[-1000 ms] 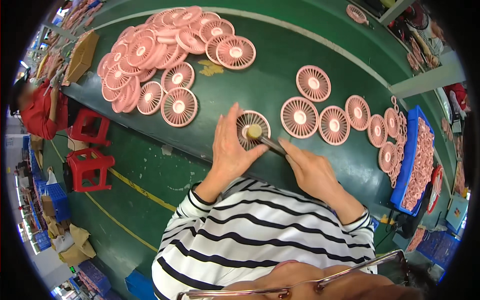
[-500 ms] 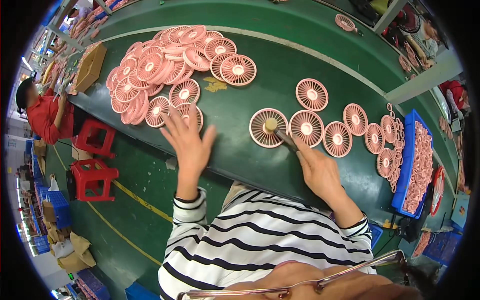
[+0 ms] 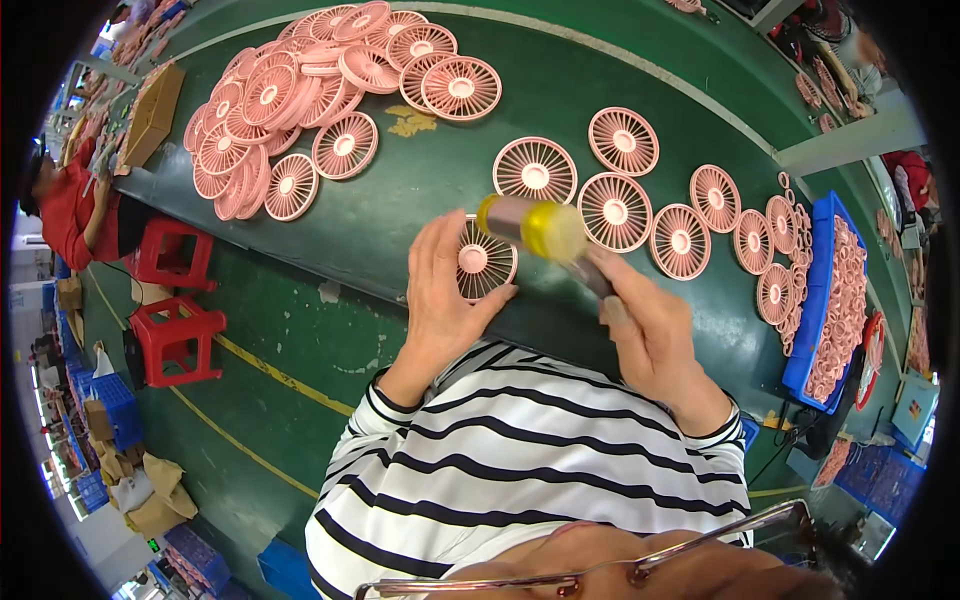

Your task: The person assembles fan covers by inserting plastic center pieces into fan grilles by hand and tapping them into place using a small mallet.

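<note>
The left hand (image 3: 445,300) lies open and flat at the near edge of the green table (image 3: 420,190), its fingertips holding down a pink fan grille (image 3: 483,263) directly in front of the person. The right hand (image 3: 650,335) is closed around the dark handle of a mallet (image 3: 535,225), whose yellow-capped head hangs raised just above that grille. A row of finished grilles (image 3: 615,210) runs to the right toward a blue bin (image 3: 822,300), and a loose pile of grilles (image 3: 300,110) sits far left.
</note>
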Demonstrator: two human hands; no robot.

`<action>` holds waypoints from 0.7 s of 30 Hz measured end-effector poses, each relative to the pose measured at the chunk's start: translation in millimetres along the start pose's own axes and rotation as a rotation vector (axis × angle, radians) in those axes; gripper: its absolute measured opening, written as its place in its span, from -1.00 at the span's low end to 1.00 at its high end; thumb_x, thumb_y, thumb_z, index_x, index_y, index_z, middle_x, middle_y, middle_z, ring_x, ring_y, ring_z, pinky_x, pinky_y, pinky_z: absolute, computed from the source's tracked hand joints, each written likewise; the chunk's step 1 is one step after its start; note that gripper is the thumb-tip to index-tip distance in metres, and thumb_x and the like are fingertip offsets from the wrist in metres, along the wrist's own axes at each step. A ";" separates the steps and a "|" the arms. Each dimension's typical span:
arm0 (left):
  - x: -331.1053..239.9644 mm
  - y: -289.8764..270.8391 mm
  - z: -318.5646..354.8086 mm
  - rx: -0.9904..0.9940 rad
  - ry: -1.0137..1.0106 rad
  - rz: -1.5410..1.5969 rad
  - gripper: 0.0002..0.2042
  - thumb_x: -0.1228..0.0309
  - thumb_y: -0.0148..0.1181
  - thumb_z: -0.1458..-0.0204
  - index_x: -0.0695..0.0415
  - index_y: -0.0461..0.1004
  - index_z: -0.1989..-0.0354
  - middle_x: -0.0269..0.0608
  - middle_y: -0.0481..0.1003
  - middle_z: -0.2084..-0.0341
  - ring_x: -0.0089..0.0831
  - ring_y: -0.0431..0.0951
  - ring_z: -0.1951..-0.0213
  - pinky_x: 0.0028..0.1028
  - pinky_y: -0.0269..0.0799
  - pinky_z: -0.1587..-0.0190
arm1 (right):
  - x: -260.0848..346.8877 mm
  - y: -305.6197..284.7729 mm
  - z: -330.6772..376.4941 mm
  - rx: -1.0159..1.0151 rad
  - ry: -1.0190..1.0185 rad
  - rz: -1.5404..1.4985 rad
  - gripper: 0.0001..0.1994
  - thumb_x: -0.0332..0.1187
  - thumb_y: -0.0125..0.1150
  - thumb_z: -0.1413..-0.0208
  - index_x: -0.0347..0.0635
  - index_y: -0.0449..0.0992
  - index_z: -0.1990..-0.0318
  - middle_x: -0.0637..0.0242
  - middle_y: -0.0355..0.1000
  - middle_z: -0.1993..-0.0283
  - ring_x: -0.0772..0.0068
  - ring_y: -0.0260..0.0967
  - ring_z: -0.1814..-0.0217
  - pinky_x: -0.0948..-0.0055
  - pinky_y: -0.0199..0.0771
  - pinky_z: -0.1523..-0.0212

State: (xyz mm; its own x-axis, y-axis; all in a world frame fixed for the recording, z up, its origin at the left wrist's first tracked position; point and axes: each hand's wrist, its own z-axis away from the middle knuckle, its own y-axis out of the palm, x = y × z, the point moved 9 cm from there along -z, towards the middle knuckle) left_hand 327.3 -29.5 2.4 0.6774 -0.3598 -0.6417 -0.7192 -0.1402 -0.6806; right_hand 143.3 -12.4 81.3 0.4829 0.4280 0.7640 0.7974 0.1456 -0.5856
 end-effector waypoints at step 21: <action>-2.5 11.3 2.9 0.002 0.093 -0.132 -0.34 0.50 0.39 0.17 0.26 0.31 -0.20 0.12 0.34 -0.16 0.06 0.33 -0.20 -0.16 0.22 -0.25 | -68.9 -70.6 56.1 -0.220 0.394 0.241 -0.67 -0.31 0.02 -0.23 0.01 0.45 -0.13 0.05 0.52 0.11 -0.03 0.50 0.13 0.15 0.52 0.17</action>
State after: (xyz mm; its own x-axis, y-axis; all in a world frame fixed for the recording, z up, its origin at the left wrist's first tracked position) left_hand 317.9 -27.6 -4.8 0.7483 -0.4227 -0.5112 -0.6246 -0.1896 -0.7576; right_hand 33.5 -2.1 54.8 0.7283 0.0517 0.6833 0.6835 -0.1251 -0.7191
